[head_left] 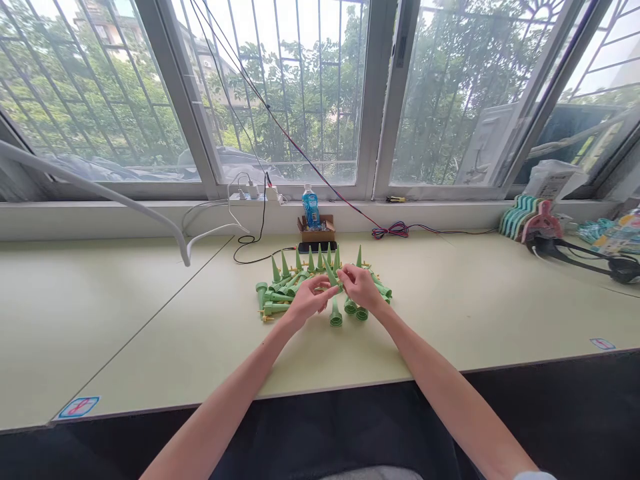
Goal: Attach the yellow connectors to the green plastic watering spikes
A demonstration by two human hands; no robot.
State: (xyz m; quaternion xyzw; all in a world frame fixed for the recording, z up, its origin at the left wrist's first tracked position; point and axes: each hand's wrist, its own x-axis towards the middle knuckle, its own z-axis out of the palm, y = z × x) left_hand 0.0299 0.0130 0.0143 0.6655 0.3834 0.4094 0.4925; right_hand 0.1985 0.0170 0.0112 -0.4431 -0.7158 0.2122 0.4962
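Note:
My left hand (315, 297) grips a green plastic watering spike (330, 272), its pointed end up and slightly tilted. From the other side, my right hand (361, 288) has its fingers pinched at the same spike; the fingertips partly hide what they press on. A row of green spikes (311, 260) stands upright behind my hands. More spikes (277, 308) with small yellow valves lie piled to the left. Another spike (335, 316) lies just below my hands, its round open end facing me. Several more lie beneath and beside my right hand.
Behind the spikes are a phone (318, 247) and a small cardboard box (320, 235) with a blue bottle (311, 208). Coiled cable (390, 230) lies right of them, a power strip (255, 195) left. Far right are hangers (523, 217) and a black headband-like item (580, 257).

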